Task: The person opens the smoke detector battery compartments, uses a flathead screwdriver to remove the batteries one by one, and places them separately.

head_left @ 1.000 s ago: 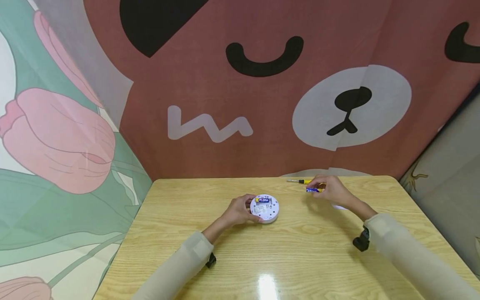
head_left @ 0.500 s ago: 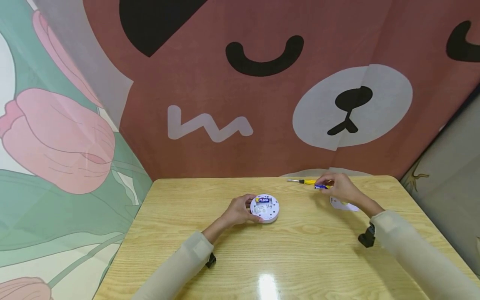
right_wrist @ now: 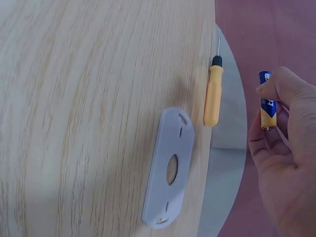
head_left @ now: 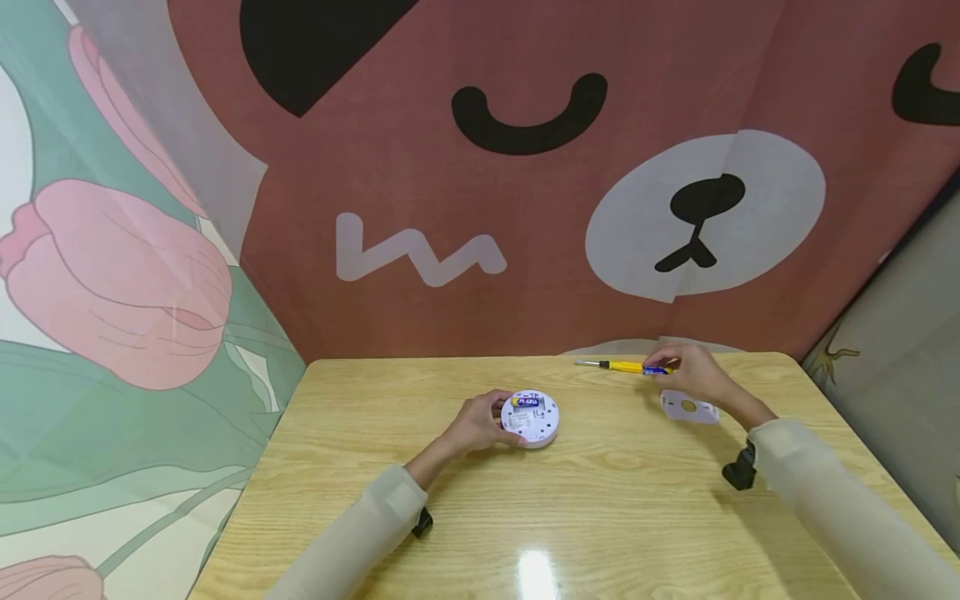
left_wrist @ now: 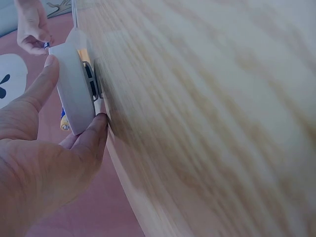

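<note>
My left hand (head_left: 477,423) grips the rim of a round white smoke detector (head_left: 542,427), its back turned up and tilted toward me. A blue and yellow battery (head_left: 525,402) lies in its recess; in the left wrist view, fingers reach under the detector (left_wrist: 74,89), near the tabletop. Thumb and fingers of my right hand (head_left: 693,375) pinch a second blue and yellow battery (right_wrist: 267,106), held in the air near the table's back edge. Close below that hand lies a white mounting plate (head_left: 697,411) with a hole in its middle.
A screwdriver with a yellow handle (head_left: 622,367) lies along the back edge of the wooden table (head_left: 600,508), just left of my right hand. Behind the table hangs a cloth (head_left: 420,317) printed with a bear.
My right hand has moved right and slightly back with its battery, uncovering more of the screwdriver handle and the white plate. The left hand and the smoke detector stay where they were.
</note>
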`<state>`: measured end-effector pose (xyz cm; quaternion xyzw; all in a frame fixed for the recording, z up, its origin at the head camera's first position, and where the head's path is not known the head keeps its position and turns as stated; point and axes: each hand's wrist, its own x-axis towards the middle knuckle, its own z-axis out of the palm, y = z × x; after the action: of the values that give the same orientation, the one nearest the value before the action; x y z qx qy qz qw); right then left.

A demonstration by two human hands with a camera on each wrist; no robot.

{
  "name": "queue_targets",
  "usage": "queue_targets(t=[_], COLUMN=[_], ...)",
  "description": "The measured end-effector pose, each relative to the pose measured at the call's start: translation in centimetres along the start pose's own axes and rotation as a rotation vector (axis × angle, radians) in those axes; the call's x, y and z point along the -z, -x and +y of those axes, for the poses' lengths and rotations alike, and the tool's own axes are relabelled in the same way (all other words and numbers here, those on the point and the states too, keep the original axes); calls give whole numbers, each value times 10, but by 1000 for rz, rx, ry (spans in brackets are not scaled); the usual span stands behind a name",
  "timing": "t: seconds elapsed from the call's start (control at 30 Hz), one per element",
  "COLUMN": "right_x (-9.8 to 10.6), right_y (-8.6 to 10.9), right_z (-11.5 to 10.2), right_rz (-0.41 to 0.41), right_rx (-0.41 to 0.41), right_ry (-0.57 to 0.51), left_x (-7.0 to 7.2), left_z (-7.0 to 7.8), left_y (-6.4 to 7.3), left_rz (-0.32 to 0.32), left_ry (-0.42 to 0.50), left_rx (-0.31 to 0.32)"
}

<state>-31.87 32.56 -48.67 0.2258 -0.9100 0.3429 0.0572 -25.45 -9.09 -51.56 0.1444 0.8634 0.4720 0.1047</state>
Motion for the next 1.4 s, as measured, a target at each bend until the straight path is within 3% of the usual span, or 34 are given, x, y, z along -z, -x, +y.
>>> queue_targets(t=[0.3,0.7,1.4], right_x=[6,4,-6], right_y=[3,4,1], right_z=[10,29,47], right_rz=[-11,1,-72], right_rx=[-57,-58,-157], right_ry=[6,17,80], left_x=[0,0,0], left_z=[0,0,-2], left_y=[0,1,1], left_rz=[-1,0,2], left_ry=[0,21,10], left_rx=[-11,0,-21])
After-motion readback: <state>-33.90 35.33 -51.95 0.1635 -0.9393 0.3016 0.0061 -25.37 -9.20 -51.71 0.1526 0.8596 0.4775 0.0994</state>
